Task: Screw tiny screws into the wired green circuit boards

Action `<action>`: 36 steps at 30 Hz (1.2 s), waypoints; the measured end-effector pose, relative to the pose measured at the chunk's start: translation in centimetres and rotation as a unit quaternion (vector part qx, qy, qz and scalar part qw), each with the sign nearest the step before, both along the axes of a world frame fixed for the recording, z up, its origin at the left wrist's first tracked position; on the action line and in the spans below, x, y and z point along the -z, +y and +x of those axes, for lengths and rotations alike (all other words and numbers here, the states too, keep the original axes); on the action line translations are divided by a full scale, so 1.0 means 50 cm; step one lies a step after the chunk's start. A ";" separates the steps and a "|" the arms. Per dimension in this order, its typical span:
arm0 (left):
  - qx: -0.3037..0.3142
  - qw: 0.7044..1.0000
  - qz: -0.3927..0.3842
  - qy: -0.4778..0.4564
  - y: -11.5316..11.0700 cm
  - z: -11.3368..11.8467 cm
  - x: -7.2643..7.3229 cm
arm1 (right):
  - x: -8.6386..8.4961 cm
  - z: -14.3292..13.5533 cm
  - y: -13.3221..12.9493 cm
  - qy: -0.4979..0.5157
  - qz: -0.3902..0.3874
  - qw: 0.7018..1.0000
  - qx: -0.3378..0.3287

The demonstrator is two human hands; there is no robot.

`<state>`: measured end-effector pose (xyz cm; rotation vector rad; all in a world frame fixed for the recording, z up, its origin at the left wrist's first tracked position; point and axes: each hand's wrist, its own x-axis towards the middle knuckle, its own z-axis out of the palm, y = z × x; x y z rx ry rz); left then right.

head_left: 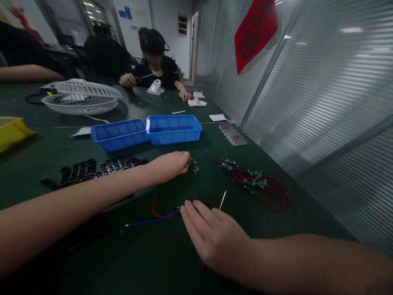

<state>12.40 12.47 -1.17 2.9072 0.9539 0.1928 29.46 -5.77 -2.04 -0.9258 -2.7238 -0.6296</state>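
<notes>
My left hand [174,165] reaches across the table, fingers curled together at the edge of a small pile of screws [195,167]. Whatever its fingertips pinch is hidden. Closer to me, my right hand [216,233] is closed with a screwdriver [223,200] under the palm; its metal shaft sticks out past the knuckles. The fingertips of that hand also press on a small board with red and blue wires [153,220], mostly covered by the fingers. To the right lies a bundle of wired green circuit boards [256,178].
Black plastic parts [80,172] lie in rows beyond my left forearm. Two blue bins [175,137] stand mid-table, with a yellow bin [14,133] at far left. Behind them are a white fan grille [81,106] and white plastic bases [197,102]. A person [153,61] sits opposite.
</notes>
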 end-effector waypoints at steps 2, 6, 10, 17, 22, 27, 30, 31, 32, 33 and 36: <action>-0.001 1.000 -0.002 0.009 0.000 0.009 -0.001 | -0.002 0.000 0.000 -0.001 -0.005 1.000 0.001; -0.006 1.000 -0.006 0.014 -0.004 0.026 -0.001 | -0.002 -0.001 -0.001 0.003 -0.008 1.000 0.006; -0.004 1.000 -0.016 0.004 -0.005 0.030 -0.002 | 0.002 -0.002 -0.003 0.003 -0.015 1.000 0.006; 0.001 0.997 -0.048 -0.067 -0.063 -0.026 -0.040 | 0.004 0.010 0.016 0.012 -0.056 0.998 -0.017; -0.045 0.985 -0.073 -0.148 -0.174 -0.077 -0.064 | -0.001 0.021 0.037 0.011 -0.122 0.991 -0.048; -0.039 0.984 -0.111 -0.135 -0.224 -0.093 -0.054 | -0.012 0.026 0.037 0.022 -0.128 0.990 -0.055; -0.040 0.980 -0.138 -0.139 -0.219 -0.094 -0.046 | -0.015 0.028 0.035 0.046 -0.137 0.989 -0.039; -0.041 0.978 -0.143 -0.147 -0.216 -0.094 -0.044 | -0.016 0.029 0.035 0.049 -0.141 0.988 -0.035; -0.042 0.976 -0.147 -0.154 -0.213 -0.095 -0.044 | -0.016 0.031 0.034 0.047 -0.146 0.988 -0.034; -0.042 0.975 -0.150 -0.161 -0.212 -0.095 -0.043 | -0.016 0.032 0.034 0.043 -0.151 0.987 -0.035; -0.045 0.972 -0.157 -0.167 -0.211 -0.096 -0.040 | -0.017 0.036 0.035 0.041 -0.171 0.984 -0.034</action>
